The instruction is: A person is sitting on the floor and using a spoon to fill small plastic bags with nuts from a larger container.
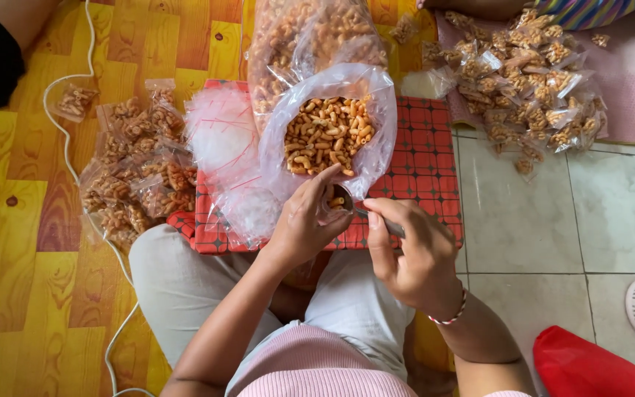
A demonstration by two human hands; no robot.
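Left hand (pixel 299 224) pinches a small clear plastic pouch (pixel 334 204); right hand (pixel 413 254) grips a metal spoon (pixel 376 218) at its mouth — both over a red checked low table (pixel 428 169) on yellow wood-pattern vinyl flooring (pixel 31 242), grey tiles (pixel 553 220) to the right.

I count two big clear bags of orange snack sticks: an open one (pixel 328 132) and a fuller one (pixel 310 37) just behind it. Two heaps of small filled packets, too many to count: one (pixel 137 169) left of the open bag, one (pixel 531 81) right. One spoon (pixel 365 213).
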